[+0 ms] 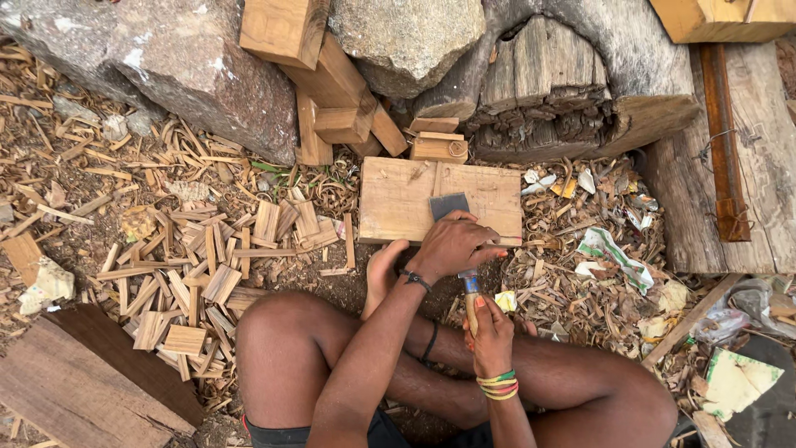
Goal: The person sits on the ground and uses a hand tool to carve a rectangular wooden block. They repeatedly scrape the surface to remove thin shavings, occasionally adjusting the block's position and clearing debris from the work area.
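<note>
I see the left hand [454,243] reaching forward across the body, palm down, fingers closed over the neck of a wide flat chisel [449,205] and pressing its grey blade onto a pale wooden board [398,199]. The forearm crosses over the bent knees. The right hand [491,326] sits nearer the body, wrist cocked up, fist wrapped around the chisel's wooden handle [471,303].

The board lies flat on the ground, its near edge against one bare foot [381,274]. The blade rests mid-board, close to that near edge.

Room is tight: stones [199,66] and stacked wood blocks [336,83] crowd the board's far edge, a split log [572,91] lies just behind to the right, a plank [771,158] farther right. Wood chips [182,265] litter the ground on the left.
</note>
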